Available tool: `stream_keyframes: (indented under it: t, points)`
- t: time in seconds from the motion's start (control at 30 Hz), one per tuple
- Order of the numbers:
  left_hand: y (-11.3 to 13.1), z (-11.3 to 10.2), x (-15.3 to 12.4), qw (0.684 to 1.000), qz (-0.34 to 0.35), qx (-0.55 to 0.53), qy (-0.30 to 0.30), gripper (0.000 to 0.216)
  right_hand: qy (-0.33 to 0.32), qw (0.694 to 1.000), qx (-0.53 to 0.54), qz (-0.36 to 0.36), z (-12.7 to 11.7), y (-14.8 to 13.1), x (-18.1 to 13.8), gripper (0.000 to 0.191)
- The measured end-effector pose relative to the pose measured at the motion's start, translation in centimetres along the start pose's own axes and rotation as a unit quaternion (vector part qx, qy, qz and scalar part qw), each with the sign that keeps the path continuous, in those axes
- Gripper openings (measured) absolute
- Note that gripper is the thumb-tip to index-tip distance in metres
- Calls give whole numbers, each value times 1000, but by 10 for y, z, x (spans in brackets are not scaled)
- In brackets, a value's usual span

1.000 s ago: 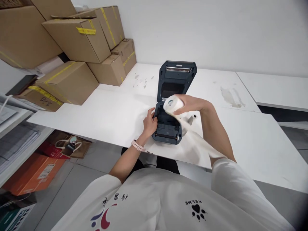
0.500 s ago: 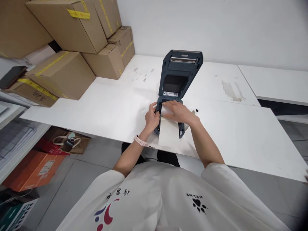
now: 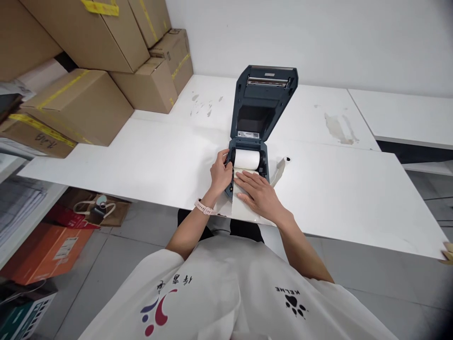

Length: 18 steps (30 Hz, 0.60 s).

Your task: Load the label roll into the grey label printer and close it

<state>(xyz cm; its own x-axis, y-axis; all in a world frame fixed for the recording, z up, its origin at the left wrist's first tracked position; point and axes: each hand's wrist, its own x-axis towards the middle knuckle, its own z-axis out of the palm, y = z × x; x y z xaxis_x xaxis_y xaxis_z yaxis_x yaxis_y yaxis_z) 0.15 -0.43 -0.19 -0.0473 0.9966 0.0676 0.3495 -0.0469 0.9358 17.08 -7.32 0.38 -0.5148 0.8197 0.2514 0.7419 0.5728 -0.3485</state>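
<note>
The white paper roll (image 3: pixel 247 159) sat inside the body of the dark printer (image 3: pixel 257 103), whose lid stood raised at the back. From the roll a paper strip (image 3: pixel 243 205) ran forward over the printer's front toward the table's near edge. The right hand (image 3: pixel 260 193) lay palm down on that strip, fingers extended and thumb apart. The left hand (image 3: pixel 221 174) was curled at the printer's left side, touching it; from where I stood I couldn't tell whether it pinched the edge or merely rested there. Just right of the printer, a pale, crumpled strip (image 3: pixel 279 171) lay on the white table (image 3: pixel 336 193). Cardboard boxes (image 3: pixel 85 106) were stacked at the table's left.
</note>
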Motion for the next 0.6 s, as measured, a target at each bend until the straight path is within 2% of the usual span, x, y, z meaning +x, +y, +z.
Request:
stream_keyframes:
  t: [0.23, 0.3, 0.37, 0.4, 0.47, 0.53, 0.6]
  points:
    - [-4, 2, 4, 1000, -8, -29, 6, 40, -16, 1000, 4, -6, 4, -2, -3, 58]
    - [-4, 1, 0, 997, -16, -70, -4, 40, -20, 999, 48, -8, -1, -1, -5, 57]
    - [-4, 0, -13, 993, -33, -110, -27, 48, -16, 990, 141, -10, -14, 6, -5, 49]
    - [-4, -1, -23, 991, -45, -123, -41, 55, 9, 981, 193, 0, -23, 13, -2, 44]
    - [-4, -3, -46, 986, -73, -132, -72, 71, 122, 956, 260, 54, -45, 36, 13, 40]
    - [-6, -4, -69, 981, -100, -142, -86, 84, 281, 917, 255, 124, -70, 68, 43, 50]
    - [-7, -4, -85, 976, -116, -157, -92, 90, 331, 890, 274, 152, -92, 100, 85, 64]
